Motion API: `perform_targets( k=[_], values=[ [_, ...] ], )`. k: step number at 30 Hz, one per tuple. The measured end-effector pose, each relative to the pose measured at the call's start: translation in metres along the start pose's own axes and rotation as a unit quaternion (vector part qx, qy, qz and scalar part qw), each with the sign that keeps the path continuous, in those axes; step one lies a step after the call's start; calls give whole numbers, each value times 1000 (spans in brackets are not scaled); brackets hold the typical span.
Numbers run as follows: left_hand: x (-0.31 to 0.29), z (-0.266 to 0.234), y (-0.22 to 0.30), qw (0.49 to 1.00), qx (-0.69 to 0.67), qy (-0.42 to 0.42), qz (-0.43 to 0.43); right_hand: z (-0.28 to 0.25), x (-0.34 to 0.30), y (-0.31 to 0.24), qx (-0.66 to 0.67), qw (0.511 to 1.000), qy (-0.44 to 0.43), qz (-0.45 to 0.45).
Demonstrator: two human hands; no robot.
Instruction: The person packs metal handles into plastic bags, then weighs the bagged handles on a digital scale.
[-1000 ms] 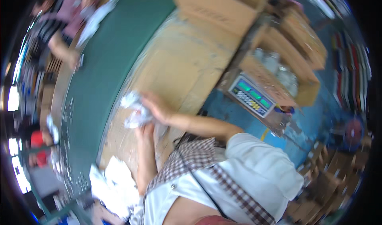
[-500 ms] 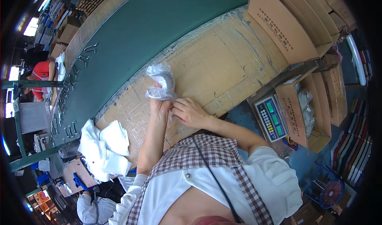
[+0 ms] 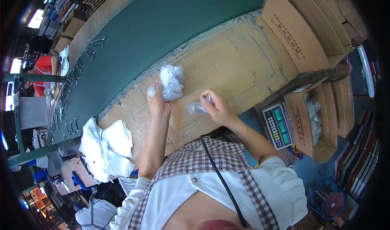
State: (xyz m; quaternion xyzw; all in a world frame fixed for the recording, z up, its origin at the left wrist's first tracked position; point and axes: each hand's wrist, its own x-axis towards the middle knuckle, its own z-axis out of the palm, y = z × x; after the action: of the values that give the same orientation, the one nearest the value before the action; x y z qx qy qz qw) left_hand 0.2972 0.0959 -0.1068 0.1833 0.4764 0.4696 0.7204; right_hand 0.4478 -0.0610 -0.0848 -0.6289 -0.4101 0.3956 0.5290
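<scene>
Holding: left hand (image 3: 159,102), grip pinching a crumpled plastic bundle (image 3: 171,83) over the cardboard-covered worktop (image 3: 231,59); contact with the surface cannot be told. Right hand (image 3: 218,110), near it, grip pinching a loose clear film (image 3: 196,107), apart from the bundle. Surroundings: white cloths (image 3: 106,148) heaped at the worktop's near left end, scale (image 3: 278,124) at right beside an open carton (image 3: 299,124).
</scene>
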Motion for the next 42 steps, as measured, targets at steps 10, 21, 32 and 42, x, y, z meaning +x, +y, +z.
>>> perform_targets(
  k=[10,21,32,42],
  values=[
    [-17,-3,-21,977,123,-101,142,52,60,24,47,977,153,-140],
    [-14,-14,-30,906,295,-141,269,62,84,39,-172,930,258,-196],
    [-3,-40,-41,806,414,-106,410,62,94,49,190,978,80,27],
    [-16,-29,-29,872,353,-99,324,74,91,43,265,961,34,-65]
  ],
)
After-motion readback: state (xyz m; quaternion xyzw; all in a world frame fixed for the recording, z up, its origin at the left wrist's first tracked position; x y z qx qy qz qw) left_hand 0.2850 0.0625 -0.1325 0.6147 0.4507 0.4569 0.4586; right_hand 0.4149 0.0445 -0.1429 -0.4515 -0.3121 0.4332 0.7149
